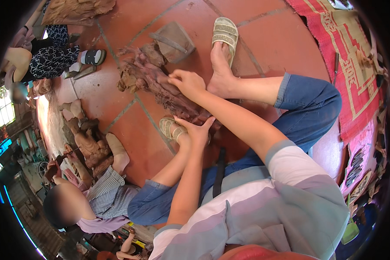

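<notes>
A reddish-brown wood carving (pixel 154 82) with a deeply cut, knotty surface lies slantwise on the floor between my feet. My left hand (pixel 196 131) grips its near end, thumb and fingers spread around the wood. Over the carving's right side is my right hand (pixel 188 85), its fingers curled and pressed together against the surface. Whatever those fingers may hold is too small or hidden to make out. The underside of the carving and its nearest tip are out of sight.
Beyond the carving sits a grey-brown block (pixel 177 41) with a narrow bar across it. A thin tool (pixel 336 65) lies by the red woven mat (pixel 353 86) at right. At left, a person in a checked garment (pixel 112 188) sits near another carving (pixel 91 147); patterned trousers (pixel 52 60) show farther off.
</notes>
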`<control>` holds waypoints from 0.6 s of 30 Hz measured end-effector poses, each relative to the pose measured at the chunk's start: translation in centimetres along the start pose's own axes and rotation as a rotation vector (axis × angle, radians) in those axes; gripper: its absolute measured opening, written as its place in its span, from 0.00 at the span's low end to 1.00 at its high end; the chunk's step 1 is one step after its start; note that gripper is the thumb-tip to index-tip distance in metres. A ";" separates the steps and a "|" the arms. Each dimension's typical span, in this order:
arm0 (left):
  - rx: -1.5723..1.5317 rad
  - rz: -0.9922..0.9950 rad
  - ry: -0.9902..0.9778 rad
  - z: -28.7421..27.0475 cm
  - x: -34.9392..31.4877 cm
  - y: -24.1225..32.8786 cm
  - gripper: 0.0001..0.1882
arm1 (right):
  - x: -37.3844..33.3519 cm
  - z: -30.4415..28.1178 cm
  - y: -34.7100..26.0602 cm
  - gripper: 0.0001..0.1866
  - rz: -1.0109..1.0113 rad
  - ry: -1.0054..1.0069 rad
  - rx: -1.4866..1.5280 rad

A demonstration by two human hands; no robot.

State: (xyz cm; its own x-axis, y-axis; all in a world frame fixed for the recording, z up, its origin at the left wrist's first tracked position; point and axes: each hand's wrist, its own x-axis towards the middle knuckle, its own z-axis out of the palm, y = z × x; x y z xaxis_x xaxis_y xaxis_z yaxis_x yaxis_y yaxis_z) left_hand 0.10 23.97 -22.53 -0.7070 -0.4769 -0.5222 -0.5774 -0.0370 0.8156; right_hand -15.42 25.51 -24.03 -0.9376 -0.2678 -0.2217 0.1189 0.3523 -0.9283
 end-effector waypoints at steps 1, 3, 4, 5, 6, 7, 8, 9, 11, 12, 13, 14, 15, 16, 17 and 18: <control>-0.025 -0.010 -0.011 -0.3 0.3 -0.8 0.70 | 0.9 0.4 -1.0 0.15 0.053 0.010 0.007; 0.050 0.014 0.008 -0.5 0.8 -2.7 0.69 | 0.2 0.8 -0.6 0.15 0.054 0.039 0.023; 0.076 0.037 0.021 -0.3 1.2 -2.2 0.69 | 0.2 0.7 -0.6 0.15 0.039 0.054 0.024; 0.101 0.031 0.039 -0.2 1.0 -1.7 0.69 | -1.1 0.1 0.0 0.14 0.002 0.013 -0.031; 0.124 0.024 0.057 0.0 0.2 0.1 0.68 | -1.9 -0.5 0.5 0.14 -0.009 -0.031 -0.074; 0.149 0.010 0.075 0.1 -0.5 0.9 0.68 | -2.9 -1.0 0.9 0.14 -0.012 -0.078 -0.118; 0.113 0.019 0.068 0.0 -0.3 0.9 0.68 | -3.2 -1.2 1.1 0.14 -0.015 -0.124 -0.161; 0.082 0.022 0.051 0.1 -0.1 0.7 0.68 | -2.6 -1.3 0.7 0.13 -0.071 -0.093 -0.165; 0.039 0.015 0.013 0.2 0.2 -0.5 0.69 | 0.3 0.0 -0.8 0.12 -0.042 -0.006 -0.146; 0.021 0.010 0.005 0.1 0.6 -0.8 0.69 | 1.1 0.7 -1.4 0.12 -0.035 0.032 -0.132; 0.002 0.006 -0.004 -0.2 0.8 -1.2 0.70 | 1.0 0.8 -1.3 0.12 -0.018 0.049 -0.100; 0.011 0.021 0.005 -0.3 0.6 -1.6 0.69 | 0.8 0.8 -1.2 0.12 -0.001 0.067 -0.068; 0.012 0.044 0.018 -0.2 0.6 -1.7 0.68 | 1.0 0.9 -1.0 0.12 0.005 0.084 -0.040; 0.005 0.070 0.037 -0.2 0.8 -1.8 0.67 | 0.2 0.5 -0.3 0.13 -0.017 0.026 -0.070; 0.056 0.087 0.069 -0.4 1.0 -1.9 0.67 | -1.4 -0.3 0.6 0.13 -0.038 -0.031 -0.101; 0.112 0.095 0.093 -0.3 0.7 -2.0 0.67 | -2.4 -1.1 1.0 0.13 -0.047 -0.085 -0.134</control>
State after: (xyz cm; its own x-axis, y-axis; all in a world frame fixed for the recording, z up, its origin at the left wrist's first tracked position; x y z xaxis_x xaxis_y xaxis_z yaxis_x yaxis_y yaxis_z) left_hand 0.86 23.41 -24.46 -0.7232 -0.5526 -0.4143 -0.5548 0.1077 0.8250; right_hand -13.35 27.50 -24.10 -0.9093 -0.3597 -0.2092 0.0260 0.4526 -0.8913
